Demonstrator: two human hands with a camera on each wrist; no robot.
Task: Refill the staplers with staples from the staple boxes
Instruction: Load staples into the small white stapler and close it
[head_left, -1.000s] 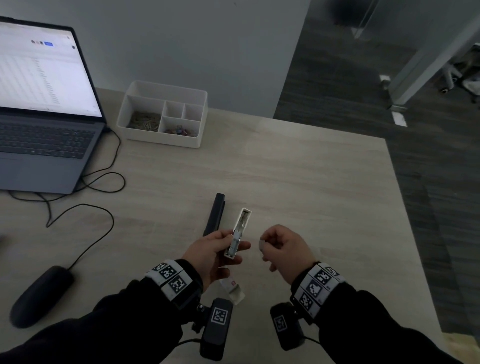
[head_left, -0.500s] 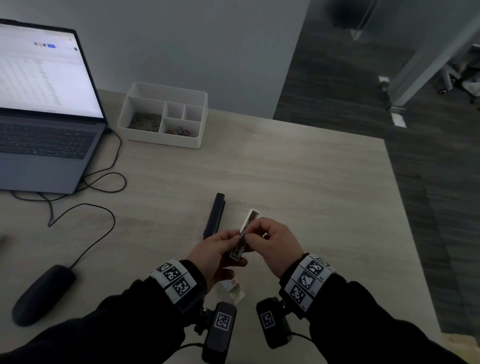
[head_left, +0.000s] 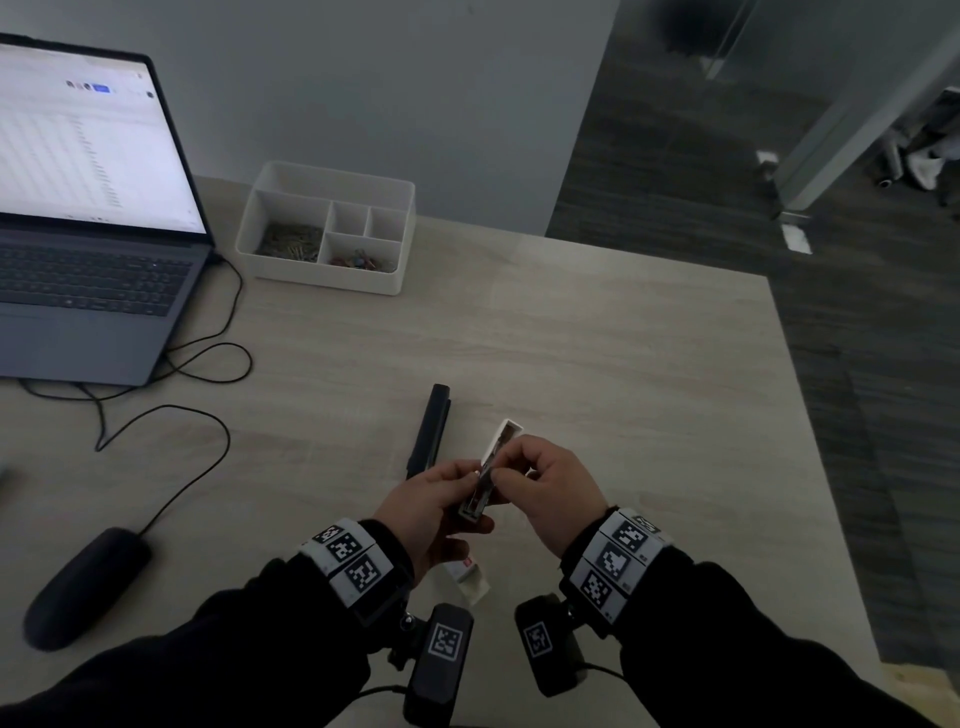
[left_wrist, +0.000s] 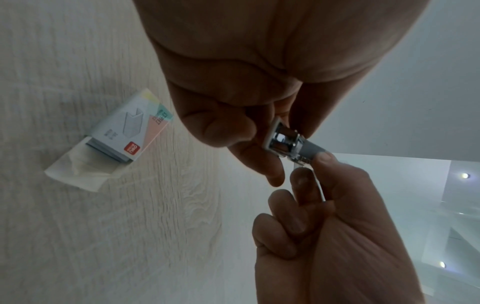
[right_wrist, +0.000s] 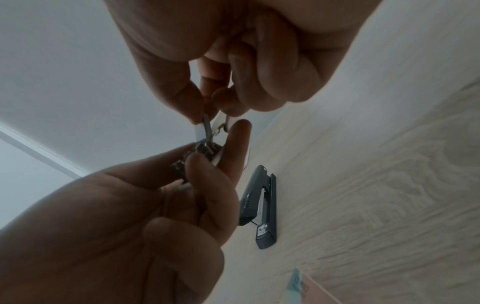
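Note:
My left hand (head_left: 441, 499) grips a small white stapler (head_left: 500, 444) above the table, its top swung open and the metal channel (left_wrist: 285, 137) showing. My right hand (head_left: 530, 473) pinches a short strip of staples (right_wrist: 207, 125) with thumb and forefinger, right at that channel. A black stapler (head_left: 430, 431) lies flat on the table just left of my hands, also seen in the right wrist view (right_wrist: 261, 205). The open staple box (left_wrist: 130, 129) lies on the table under my left wrist, partly hidden in the head view (head_left: 467, 574).
An open laptop (head_left: 88, 228) stands at the back left, with cables (head_left: 208, 358) running to a black mouse (head_left: 85, 587). A white desk organiser (head_left: 327, 228) with clips stands behind. The table's right edge (head_left: 810, 415) drops to a dark floor.
My right hand has come in from the right with the staples and now meets the white stapler, which my left hand has kept holding and tilted slightly.

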